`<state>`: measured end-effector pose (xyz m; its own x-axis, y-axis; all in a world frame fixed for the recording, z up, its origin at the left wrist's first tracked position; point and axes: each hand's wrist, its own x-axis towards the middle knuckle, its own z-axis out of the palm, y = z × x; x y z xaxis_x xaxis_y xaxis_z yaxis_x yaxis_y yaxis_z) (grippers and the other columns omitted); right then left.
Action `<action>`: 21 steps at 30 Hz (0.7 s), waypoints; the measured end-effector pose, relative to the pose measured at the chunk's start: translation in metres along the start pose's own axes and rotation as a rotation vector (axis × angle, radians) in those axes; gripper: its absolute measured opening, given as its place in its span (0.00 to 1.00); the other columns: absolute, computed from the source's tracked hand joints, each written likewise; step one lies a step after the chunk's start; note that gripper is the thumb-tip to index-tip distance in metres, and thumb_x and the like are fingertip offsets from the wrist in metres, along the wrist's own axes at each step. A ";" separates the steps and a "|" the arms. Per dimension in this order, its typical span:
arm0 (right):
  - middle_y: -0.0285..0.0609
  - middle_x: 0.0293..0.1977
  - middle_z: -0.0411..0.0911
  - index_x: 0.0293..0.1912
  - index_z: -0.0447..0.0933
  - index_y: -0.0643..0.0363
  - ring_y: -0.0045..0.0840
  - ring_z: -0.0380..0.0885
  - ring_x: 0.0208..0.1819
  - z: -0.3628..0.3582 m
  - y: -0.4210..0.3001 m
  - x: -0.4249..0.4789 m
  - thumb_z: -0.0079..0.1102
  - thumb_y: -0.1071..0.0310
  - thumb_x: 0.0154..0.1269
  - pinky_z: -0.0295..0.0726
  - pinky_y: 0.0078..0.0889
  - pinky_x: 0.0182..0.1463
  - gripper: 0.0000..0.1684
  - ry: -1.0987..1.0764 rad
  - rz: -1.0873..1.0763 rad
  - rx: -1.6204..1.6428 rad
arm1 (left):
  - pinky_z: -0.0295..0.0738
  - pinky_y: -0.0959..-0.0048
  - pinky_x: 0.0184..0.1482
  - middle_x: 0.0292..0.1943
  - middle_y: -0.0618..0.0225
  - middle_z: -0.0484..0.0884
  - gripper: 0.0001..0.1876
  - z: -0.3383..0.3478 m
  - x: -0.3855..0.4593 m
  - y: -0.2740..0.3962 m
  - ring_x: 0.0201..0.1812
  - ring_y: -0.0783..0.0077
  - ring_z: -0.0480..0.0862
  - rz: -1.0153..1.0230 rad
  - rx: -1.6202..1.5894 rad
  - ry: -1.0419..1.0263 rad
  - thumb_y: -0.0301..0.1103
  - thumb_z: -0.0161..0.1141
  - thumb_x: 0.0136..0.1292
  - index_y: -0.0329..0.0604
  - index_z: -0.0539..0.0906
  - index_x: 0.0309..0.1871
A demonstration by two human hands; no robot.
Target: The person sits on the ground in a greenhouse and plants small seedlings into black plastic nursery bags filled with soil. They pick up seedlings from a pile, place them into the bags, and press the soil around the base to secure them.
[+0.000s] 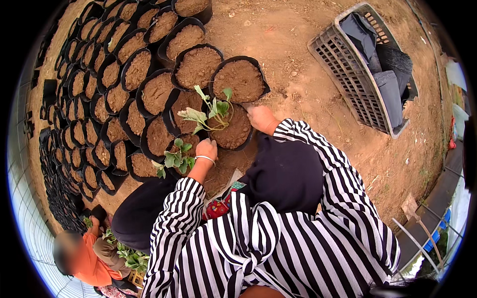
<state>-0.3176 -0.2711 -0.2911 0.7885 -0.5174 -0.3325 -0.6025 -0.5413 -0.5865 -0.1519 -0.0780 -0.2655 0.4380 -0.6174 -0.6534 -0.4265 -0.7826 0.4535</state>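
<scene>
A leafy seedling point(214, 111) leans out of a soil-filled black grow bag point(236, 147) in front of me. My left hand point(206, 152), with a bracelet at the wrist, pinches the near left rim of this bag. On its right side, my right hand point(262, 118) has its fingers at the rim; the fingertips are partly hidden. The seedling's stems meet the soil near the bag's middle, and its pale leaves hang over the left rim. Just left of my left hand, a second green seedling point(179, 158) stands in another bag.
Rows of soil-filled black grow bags point(130, 74) spread to the left and ahead. A plastic crate point(346, 70) holding folded black bags point(389, 93) sits tilted in view at the upper right. Another person point(98, 264) works at the lower left beside several seedlings point(132, 257).
</scene>
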 end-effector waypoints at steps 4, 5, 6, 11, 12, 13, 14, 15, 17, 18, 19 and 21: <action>0.56 0.23 0.73 0.29 0.72 0.62 0.52 0.74 0.30 -0.025 0.005 -0.022 0.51 0.67 0.58 0.73 0.48 0.35 0.08 0.041 -0.096 0.089 | 0.71 0.62 0.25 0.16 0.56 0.71 0.10 0.021 -0.009 -0.024 0.18 0.55 0.75 0.437 0.015 0.038 0.34 0.54 0.52 0.36 0.73 0.23; 0.57 0.23 0.73 0.30 0.72 0.62 0.52 0.74 0.30 -0.032 0.008 -0.028 0.51 0.67 0.58 0.73 0.48 0.35 0.08 0.022 -0.093 0.090 | 0.71 0.60 0.27 0.17 0.55 0.71 0.09 0.026 -0.014 -0.024 0.21 0.54 0.76 0.468 0.004 0.017 0.34 0.56 0.49 0.36 0.73 0.23; 0.58 0.23 0.73 0.30 0.72 0.63 0.52 0.74 0.31 -0.041 0.011 -0.036 0.51 0.66 0.58 0.73 0.48 0.36 0.08 0.006 -0.087 0.092 | 0.71 0.59 0.28 0.19 0.55 0.72 0.09 0.030 -0.019 -0.016 0.23 0.53 0.76 0.476 -0.005 -0.025 0.34 0.58 0.47 0.37 0.73 0.23; 0.59 0.26 0.74 0.32 0.74 0.64 0.52 0.73 0.32 -0.110 0.026 -0.075 0.52 0.66 0.58 0.73 0.47 0.36 0.10 -0.071 0.074 0.015 | 0.72 0.57 0.32 0.20 0.49 0.75 0.14 -0.005 -0.058 0.106 0.25 0.50 0.79 -0.053 -0.375 -0.335 0.35 0.54 0.56 0.33 0.72 0.22; 0.59 0.26 0.74 0.32 0.74 0.64 0.52 0.73 0.32 -0.127 0.022 -0.079 0.53 0.66 0.57 0.73 0.46 0.36 0.10 -0.029 0.090 0.054 | 0.73 0.59 0.29 0.17 0.49 0.75 0.18 0.020 -0.049 0.089 0.20 0.51 0.79 0.237 -0.310 -0.169 0.37 0.50 0.62 0.31 0.71 0.21; 0.59 0.26 0.73 0.31 0.74 0.64 0.52 0.73 0.32 -0.143 0.022 -0.084 0.54 0.65 0.57 0.73 0.46 0.35 0.10 0.013 0.118 0.089 | 0.72 0.61 0.24 0.14 0.51 0.74 0.18 0.017 -0.050 0.105 0.15 0.55 0.78 0.253 -0.377 -0.178 0.37 0.50 0.62 0.32 0.70 0.20; 0.59 0.25 0.73 0.31 0.74 0.64 0.52 0.73 0.31 -0.155 0.029 -0.086 0.55 0.65 0.57 0.73 0.45 0.35 0.10 0.060 0.116 0.096 | 0.72 0.62 0.22 0.14 0.52 0.73 0.18 0.014 -0.049 0.123 0.14 0.57 0.78 0.192 -0.454 -0.234 0.37 0.50 0.63 0.32 0.70 0.20; 0.59 0.25 0.73 0.31 0.74 0.64 0.53 0.73 0.31 -0.171 0.035 -0.089 0.55 0.65 0.56 0.73 0.44 0.34 0.10 0.110 0.114 0.109 | 0.71 0.63 0.21 0.13 0.54 0.73 0.18 0.006 -0.050 0.148 0.13 0.59 0.78 0.130 -0.524 -0.291 0.37 0.50 0.63 0.32 0.69 0.20; 0.59 0.25 0.72 0.31 0.73 0.66 0.52 0.73 0.32 -0.193 0.044 -0.085 0.56 0.66 0.56 0.72 0.43 0.34 0.10 0.152 0.209 0.109 | 0.72 0.64 0.21 0.13 0.55 0.73 0.18 0.000 -0.038 0.177 0.13 0.60 0.77 0.143 -0.534 -0.312 0.36 0.50 0.63 0.32 0.69 0.20; 0.59 0.25 0.72 0.31 0.72 0.66 0.51 0.73 0.31 -0.206 0.047 -0.080 0.56 0.66 0.57 0.72 0.42 0.34 0.11 0.178 0.229 0.108 | 0.72 0.65 0.20 0.13 0.55 0.73 0.17 -0.004 -0.030 0.190 0.12 0.62 0.77 0.156 -0.554 -0.344 0.36 0.50 0.63 0.32 0.68 0.21; 0.59 0.25 0.71 0.31 0.72 0.66 0.51 0.73 0.31 -0.217 0.051 -0.074 0.56 0.66 0.57 0.71 0.41 0.34 0.11 0.204 0.251 0.104 | 0.71 0.66 0.17 0.13 0.56 0.73 0.17 -0.009 -0.022 0.205 0.11 0.63 0.77 0.173 -0.554 -0.335 0.35 0.49 0.63 0.31 0.68 0.22; 0.59 0.24 0.70 0.31 0.71 0.66 0.50 0.72 0.30 -0.233 0.069 -0.059 0.56 0.66 0.57 0.71 0.40 0.35 0.11 0.272 0.245 0.068 | 0.70 0.67 0.15 0.13 0.57 0.73 0.16 -0.025 -0.007 0.238 0.11 0.63 0.76 0.124 -0.593 -0.340 0.35 0.49 0.62 0.32 0.68 0.22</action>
<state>-0.4342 -0.4323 -0.1398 0.5549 -0.7882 -0.2661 -0.7524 -0.3390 -0.5648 -0.2370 -0.2624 -0.1381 0.1005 -0.7215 -0.6851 0.0897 -0.6792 0.7284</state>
